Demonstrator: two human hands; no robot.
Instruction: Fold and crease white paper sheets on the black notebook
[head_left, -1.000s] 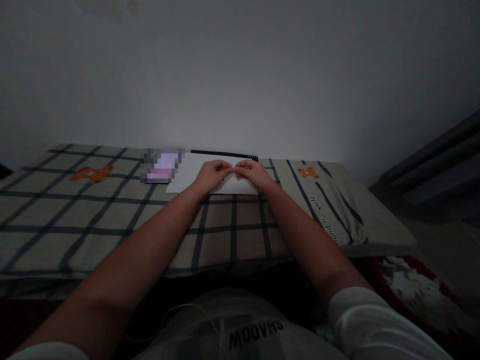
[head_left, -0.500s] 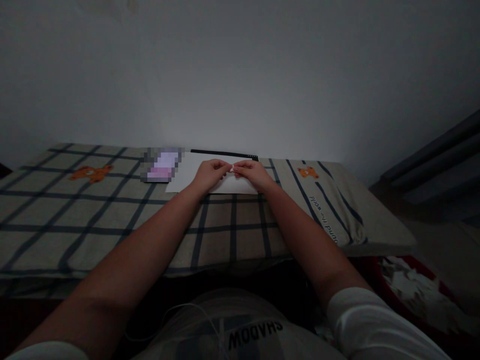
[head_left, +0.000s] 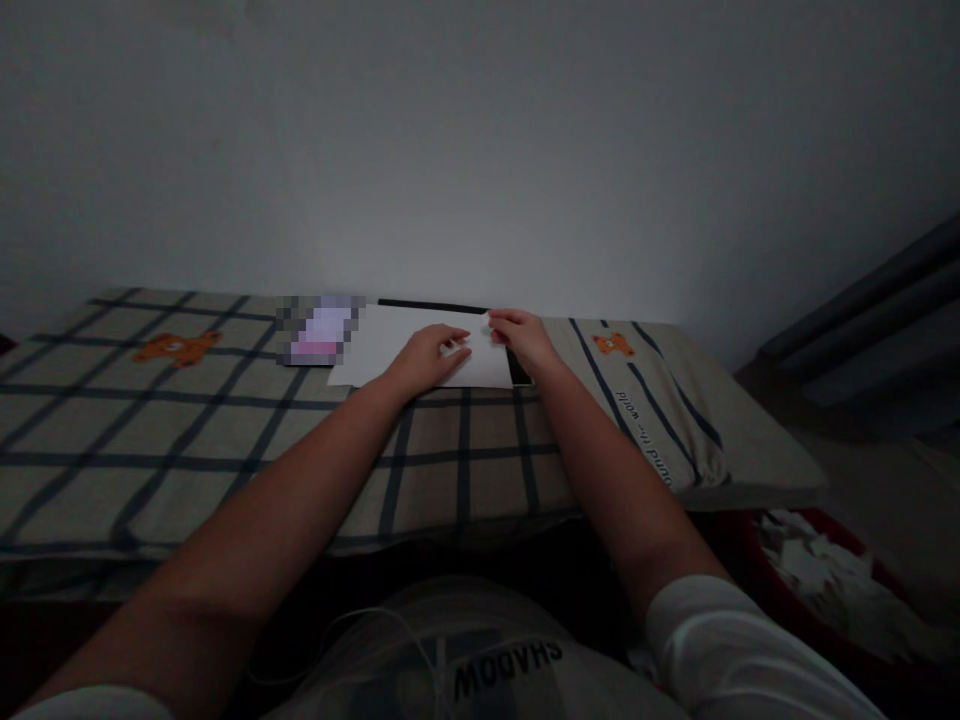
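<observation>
A white sheet of paper [head_left: 375,345] lies on a dark flat object [head_left: 427,304], whose black edge shows along the back and at the right. Over the sheet's middle, my left hand [head_left: 433,358] is open, thumb and fingers apart and nothing visible between them. My right hand [head_left: 519,335] is by the sheet's back right corner, its fingertips pinched on a small white piece [head_left: 486,322]. Whether that piece is loose or part of the sheet, I cannot tell.
Left of the paper lies a phone-like screen [head_left: 319,330], partly pixelated. A checked cloth [head_left: 247,430] with orange bear prints covers the table against the wall. A red bin [head_left: 757,560] of crumpled paper stands below right. Dark folded fabric hangs at far right.
My hands, which met in a pinch over the paper, have come apart. The right one moved right and back with the small white piece; the left one's fingers opened.
</observation>
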